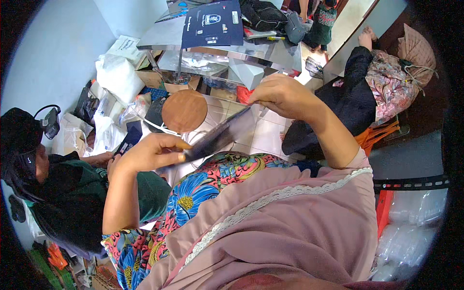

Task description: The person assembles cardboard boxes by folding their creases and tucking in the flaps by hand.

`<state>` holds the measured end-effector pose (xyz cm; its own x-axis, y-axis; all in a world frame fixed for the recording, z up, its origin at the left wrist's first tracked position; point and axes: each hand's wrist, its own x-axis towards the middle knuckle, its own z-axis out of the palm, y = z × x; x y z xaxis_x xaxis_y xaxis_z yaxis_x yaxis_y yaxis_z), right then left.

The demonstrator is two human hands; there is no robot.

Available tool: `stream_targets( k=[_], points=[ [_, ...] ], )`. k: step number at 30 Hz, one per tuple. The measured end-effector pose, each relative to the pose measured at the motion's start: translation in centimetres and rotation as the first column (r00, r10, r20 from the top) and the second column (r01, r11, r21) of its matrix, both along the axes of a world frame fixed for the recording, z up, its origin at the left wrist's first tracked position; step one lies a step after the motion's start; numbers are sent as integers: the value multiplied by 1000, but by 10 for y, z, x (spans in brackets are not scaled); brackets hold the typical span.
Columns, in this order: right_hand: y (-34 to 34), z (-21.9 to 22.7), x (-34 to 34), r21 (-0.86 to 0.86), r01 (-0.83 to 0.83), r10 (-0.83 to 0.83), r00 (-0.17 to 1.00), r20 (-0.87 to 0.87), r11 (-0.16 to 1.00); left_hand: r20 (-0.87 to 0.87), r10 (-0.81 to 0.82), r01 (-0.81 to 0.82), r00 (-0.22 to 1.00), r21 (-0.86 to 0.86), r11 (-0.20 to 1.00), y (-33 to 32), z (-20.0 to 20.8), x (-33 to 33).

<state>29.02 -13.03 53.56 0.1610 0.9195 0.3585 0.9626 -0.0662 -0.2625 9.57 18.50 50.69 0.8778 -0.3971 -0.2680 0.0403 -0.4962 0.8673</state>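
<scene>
A dark, flat, motion-blurred piece (212, 141) is held aslant between the two hands, which are set apart. One end is clamped in the left hand (151, 153); the far end is pinched by the right hand (284, 96). Beyond the piece, between the hands, a round brown disc (184, 110) is seen.

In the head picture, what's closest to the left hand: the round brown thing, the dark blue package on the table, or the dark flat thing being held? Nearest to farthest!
1. Dark flat thing: held in the left hand, slanting up to the right.
2. Round brown thing: just beyond that hand, slightly right.
3. Dark blue package: farthest, on the table at the top.
</scene>
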Motion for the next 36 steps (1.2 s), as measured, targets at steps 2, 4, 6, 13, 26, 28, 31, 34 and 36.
stream_targets(
  k=[2, 4, 6, 13, 26, 28, 31, 34, 36],
  points=[
    [5, 8, 2, -9, -58, 58, 998, 13, 998, -42, -31, 24, 999, -141, 990, 1, -6, 11],
    [9, 22, 6, 133, -81, 60, 986, 158, 988, -101, 2, -12, 995, -102, 995, -1, -11, 23],
    [17, 36, 11, 179, -60, 21, 977, 211, 982, -192, -132, 63, 973, -327, 943, -6, -11, 33],
    [55, 57, 26, 568, 154, -420, 826, 376, 809, -137, 321, -338, 937, -582, 740, -35, 27, 57],
    [63, 43, -59, 23, -153, 154, 981, -116, 988, -27, 86, -91, 996, -314, 945, -35, 9, 60],
    [57, 35, -54, 18, -137, 138, 975, -177, 990, -295, -90, -140, 951, -674, 726, -27, 2, 46],
    [47, 21, -48, -33, -84, 73, 964, -256, 996, -388, -299, -292, 872, -902, 318, -16, -4, 15],
    [41, 12, -44, -154, 45, -85, 961, -264, 987, 26, 145, -112, 989, -501, 858, -15, -8, 3],
    [41, 5, -47, -72, 15, -35, 957, -288, 997, 35, 271, -227, 962, -454, 862, -22, -13, 2]
  ],
)
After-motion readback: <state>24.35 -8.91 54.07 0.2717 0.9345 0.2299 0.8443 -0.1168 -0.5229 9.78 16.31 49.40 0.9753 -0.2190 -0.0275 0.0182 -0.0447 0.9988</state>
